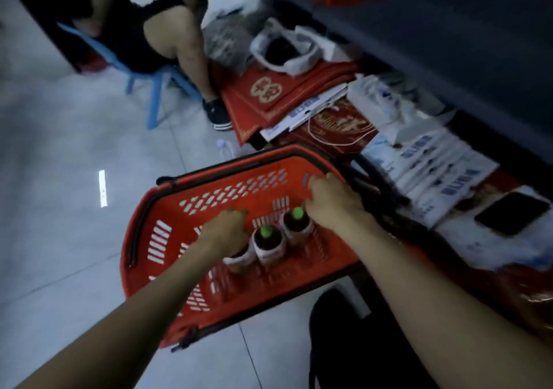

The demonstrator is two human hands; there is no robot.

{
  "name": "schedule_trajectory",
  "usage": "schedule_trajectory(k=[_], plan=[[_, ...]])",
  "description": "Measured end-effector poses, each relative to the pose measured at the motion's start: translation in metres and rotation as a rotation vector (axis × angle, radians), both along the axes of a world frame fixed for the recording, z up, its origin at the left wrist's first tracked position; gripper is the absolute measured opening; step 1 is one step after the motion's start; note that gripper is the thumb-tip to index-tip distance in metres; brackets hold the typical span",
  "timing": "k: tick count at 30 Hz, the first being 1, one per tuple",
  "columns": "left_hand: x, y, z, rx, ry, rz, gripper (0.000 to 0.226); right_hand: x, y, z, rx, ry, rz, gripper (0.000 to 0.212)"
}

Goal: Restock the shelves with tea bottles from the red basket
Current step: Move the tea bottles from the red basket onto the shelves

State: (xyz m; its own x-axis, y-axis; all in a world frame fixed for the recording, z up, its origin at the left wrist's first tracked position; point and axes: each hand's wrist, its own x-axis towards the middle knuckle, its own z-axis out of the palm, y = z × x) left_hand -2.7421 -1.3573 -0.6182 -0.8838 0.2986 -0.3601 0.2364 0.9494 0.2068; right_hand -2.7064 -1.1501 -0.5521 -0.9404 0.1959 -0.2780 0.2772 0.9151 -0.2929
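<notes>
The red basket (pixel 143 209) stands on the tiled floor below me, and three tea bottles are upright inside it. The middle bottle (pixel 267 242) and the right bottle (pixel 296 224) show green caps and white labels. My left hand (pixel 224 228) is closed over the top of the left bottle (pixel 239 261), hiding its cap. My right hand (pixel 332 203) hovers just right of the right bottle's cap, fingers apart and holding nothing. The picture is blurred.
A person sits on a blue plastic chair (pixel 155 101) at the back left. Red gift boxes (pixel 269 89), white packets (pixel 434 164), plastic bags and a black phone (pixel 511 213) lie along the foot of the dark shelf (pixel 449 29) on the right.
</notes>
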Motion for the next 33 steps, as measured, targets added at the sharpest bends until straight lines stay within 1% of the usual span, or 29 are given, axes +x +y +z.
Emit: schedule_trajectory(k=[3, 5, 7, 9, 11, 14, 16, 18, 20, 22, 24, 26, 29, 31, 33], plan=[[0.002, -0.017, -0.042, 0.091, -0.07, 0.11, 0.038, 0.003, -0.028, -0.054, -0.121, -0.152, 0.01, 0.035], [0.001, -0.029, -0.067, 0.144, -0.091, 0.198, 0.042, 0.012, -0.042, -0.093, -0.198, -0.231, 0.026, 0.039], [0.002, -0.041, -0.086, 0.198, -0.116, 0.288, 0.047, 0.017, -0.052, -0.124, -0.226, -0.365, 0.088, 0.037], [0.004, -0.048, -0.1, 0.264, -0.168, 0.375, 0.054, 0.013, -0.057, -0.14, -0.246, -0.502, 0.167, 0.032], [0.005, -0.052, -0.11, 0.331, -0.212, 0.439, 0.061, 0.001, -0.058, -0.143, -0.305, -0.549, 0.195, 0.029], [-0.001, -0.055, -0.124, 0.428, -0.294, 0.515, 0.08, -0.01, -0.058, -0.154, -0.362, -0.582, 0.201, 0.036], [-0.008, -0.055, -0.134, 0.428, -0.344, 0.503, 0.094, -0.009, -0.063, -0.161, -0.404, -0.635, 0.21, 0.044], [-0.012, -0.051, -0.144, 0.367, -0.321, 0.445, 0.1, -0.006, -0.066, -0.168, -0.419, -0.68, 0.231, 0.049], [-0.014, -0.049, -0.155, 0.316, -0.248, 0.411, 0.093, -0.007, -0.066, -0.171, -0.419, -0.708, 0.242, 0.053], [-0.012, -0.049, -0.158, 0.287, -0.168, 0.371, 0.086, -0.009, -0.065, -0.173, -0.42, -0.711, 0.219, 0.062], [-0.009, -0.049, -0.158, 0.268, -0.138, 0.318, 0.085, -0.01, -0.065, -0.173, -0.419, -0.72, 0.2, 0.066], [-0.005, -0.051, -0.157, 0.252, -0.156, 0.293, 0.088, -0.009, -0.067, -0.172, -0.421, -0.737, 0.194, 0.066], [0.0, -0.057, -0.15, 0.297, -0.199, 0.265, 0.091, -0.008, -0.067, -0.169, -0.459, -0.739, 0.174, 0.071], [0.001, -0.063, -0.139, 0.327, -0.236, 0.241, 0.09, -0.007, -0.067, -0.168, -0.485, -0.73, 0.163, 0.079], [-0.001, -0.068, -0.12, 0.383, -0.3, 0.233, 0.086, -0.007, -0.068, -0.163, -0.497, -0.73, 0.177, 0.092]])
